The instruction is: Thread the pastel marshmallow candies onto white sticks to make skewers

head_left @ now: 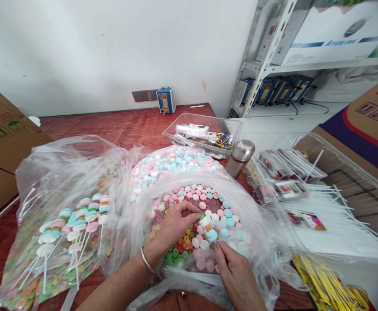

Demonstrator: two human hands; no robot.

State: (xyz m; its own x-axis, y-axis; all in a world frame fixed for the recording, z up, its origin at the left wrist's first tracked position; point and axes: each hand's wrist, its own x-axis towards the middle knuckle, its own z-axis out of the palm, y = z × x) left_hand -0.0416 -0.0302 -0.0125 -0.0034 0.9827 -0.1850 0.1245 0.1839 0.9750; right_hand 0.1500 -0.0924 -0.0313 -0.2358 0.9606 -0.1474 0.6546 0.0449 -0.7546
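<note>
Both my hands reach into an open clear plastic bag [260, 224] full of pastel pink, blue and white candy discs and coloured ring candies [182, 246]. My left hand [176, 222], with a silver bangle on the wrist, is curled over the candies and pinches a small piece at the fingertips. My right hand [232, 268] is closed in a pinch on a stick threaded with stacked candies [208, 228]. Finished candy sticks [75, 224] lie on another clear bag at the left.
A wooden table [111, 123] carries a clear tray of small items [205, 134], a steel flask [240, 157], white sticks [338, 207] and printed packets at the right. Cardboard boxes stand at both sides [1, 142]. Metal shelving [273, 65] is at the back right.
</note>
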